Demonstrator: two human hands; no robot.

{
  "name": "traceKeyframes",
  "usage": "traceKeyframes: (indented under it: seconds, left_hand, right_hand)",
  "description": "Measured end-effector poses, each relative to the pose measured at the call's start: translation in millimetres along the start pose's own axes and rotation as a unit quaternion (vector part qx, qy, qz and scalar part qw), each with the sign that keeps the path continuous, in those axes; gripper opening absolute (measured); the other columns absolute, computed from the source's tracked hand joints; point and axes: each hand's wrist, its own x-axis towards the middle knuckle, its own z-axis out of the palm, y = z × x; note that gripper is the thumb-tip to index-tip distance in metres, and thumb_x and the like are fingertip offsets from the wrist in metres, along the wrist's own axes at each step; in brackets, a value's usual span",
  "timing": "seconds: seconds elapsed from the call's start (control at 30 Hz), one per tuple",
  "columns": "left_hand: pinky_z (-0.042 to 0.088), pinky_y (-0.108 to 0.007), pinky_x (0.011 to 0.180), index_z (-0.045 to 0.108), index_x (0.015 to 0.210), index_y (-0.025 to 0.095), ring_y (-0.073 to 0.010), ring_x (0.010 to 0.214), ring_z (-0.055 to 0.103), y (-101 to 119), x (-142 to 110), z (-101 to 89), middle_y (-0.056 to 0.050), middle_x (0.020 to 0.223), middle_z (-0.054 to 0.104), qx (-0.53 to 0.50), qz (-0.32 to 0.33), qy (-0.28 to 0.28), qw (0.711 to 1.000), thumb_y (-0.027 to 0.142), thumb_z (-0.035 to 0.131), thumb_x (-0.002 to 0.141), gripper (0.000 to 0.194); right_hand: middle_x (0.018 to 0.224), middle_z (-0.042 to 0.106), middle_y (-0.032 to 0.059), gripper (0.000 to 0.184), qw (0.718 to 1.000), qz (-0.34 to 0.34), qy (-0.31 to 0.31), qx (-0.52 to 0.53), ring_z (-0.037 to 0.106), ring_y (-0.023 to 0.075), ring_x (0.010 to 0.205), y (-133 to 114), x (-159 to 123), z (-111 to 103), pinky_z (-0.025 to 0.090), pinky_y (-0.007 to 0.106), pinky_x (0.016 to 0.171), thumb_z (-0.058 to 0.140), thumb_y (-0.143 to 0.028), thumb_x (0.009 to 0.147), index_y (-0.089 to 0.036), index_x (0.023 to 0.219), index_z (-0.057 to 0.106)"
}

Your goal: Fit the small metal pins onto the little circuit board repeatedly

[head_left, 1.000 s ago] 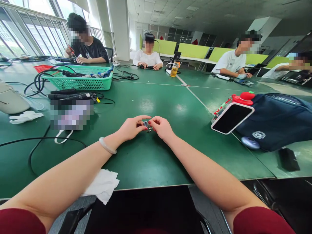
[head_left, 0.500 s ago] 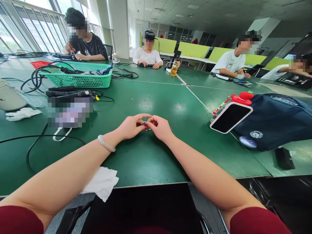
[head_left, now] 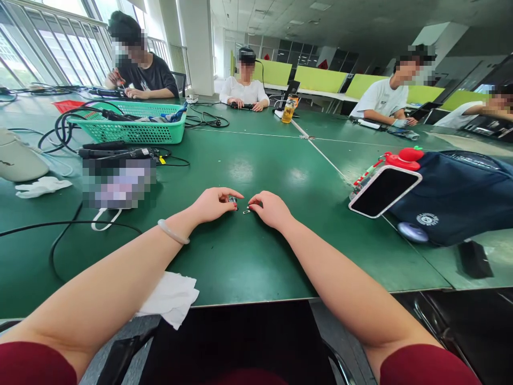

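My left hand (head_left: 212, 204) rests low over the green table and pinches a small dark part with pale, circuit-board-like detail (head_left: 232, 200) between thumb and index finger. Its exact kind is too small to tell. A short gap separates it from my right hand (head_left: 272, 208), whose thumb and fingertips are closed together around something hidden or too tiny to name. Just below the right fingertips, a small silvery rectangular piece (head_left: 246, 212) shows against the table; whether the fingers touch it I cannot tell.
A teal basket (head_left: 132, 123) of cables and tools stands back left, beside black devices and a cabled power bank (head_left: 124, 184). White tissue (head_left: 170, 299) lies under my left forearm. On the right are a propped phone (head_left: 385, 191) and navy bag (head_left: 449, 198). Several people sit around the table.
My hands, together before, have moved apart. The small dark part stays in the left hand, and the silvery piece below the right fingertips shows more clearly.
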Motion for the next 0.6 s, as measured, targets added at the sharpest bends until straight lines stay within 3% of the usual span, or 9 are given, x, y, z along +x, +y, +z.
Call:
traceKeyframes:
  seconds: [0.33, 0.6]
  left_hand:
    - [0.049, -0.033, 0.079, 0.065, 0.088, 0.018, -0.0163, 0.074, 0.066, -7.6, 1.7, 0.7, -0.002, 0.077, 0.068, -0.021, 0.011, -0.011, 1.0, 0.024, 0.052, 0.072, 0.021]
    - [0.048, -0.033, 0.088, 0.062, 0.104, 0.022, -0.0161, 0.087, 0.065, -4.1, -0.3, 4.0, -0.002, 0.093, 0.071, 0.021, 0.055, -0.001, 0.998, 0.032, 0.055, 0.078, 0.028]
  right_hand:
    - [0.08, 0.058, 0.002, 0.01, 1.0, 0.001, -0.001, -0.006, 0.05, 0.013, 0.07, 1.0, 0.9, 3.5, 0.037, 0.027, 0.064, 0.061, -0.024, 0.081, -0.019, 0.072, 0.061]
    - [0.075, 0.057, 0.0002, 0.011, 0.989, -0.057, 0.094, 0.095, 0.048, 0.0117, 0.065, -14.8, -7.3, -4.0, 0.038, 0.026, 0.065, 0.059, -0.025, 0.082, -0.019, 0.072, 0.061]
